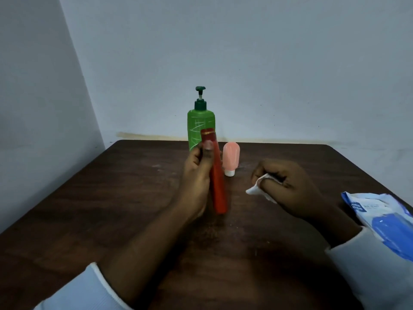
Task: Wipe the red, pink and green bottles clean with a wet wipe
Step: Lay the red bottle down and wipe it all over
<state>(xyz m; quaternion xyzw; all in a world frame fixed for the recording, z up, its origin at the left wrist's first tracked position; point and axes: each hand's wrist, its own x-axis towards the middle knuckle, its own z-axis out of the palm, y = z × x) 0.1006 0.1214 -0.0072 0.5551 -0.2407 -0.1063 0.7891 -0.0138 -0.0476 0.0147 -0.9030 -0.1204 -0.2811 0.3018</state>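
Note:
My left hand (197,175) grips a slim red bottle (218,186) and holds it tilted above the middle of the table, its dark red cap with a gold band uppermost. My right hand (288,184) is to the right of it, apart from the bottle, and pinches a crumpled white wet wipe (260,186). Behind the red bottle a green pump bottle (200,125) stands upright near the table's far edge. A small pink bottle (231,157) stands on its white cap just to the right of the green one.
A blue and white pack of wet wipes (384,222) lies at the right edge of the dark wooden table (100,198). A pale wall runs close behind the table's far edge and along its left side.

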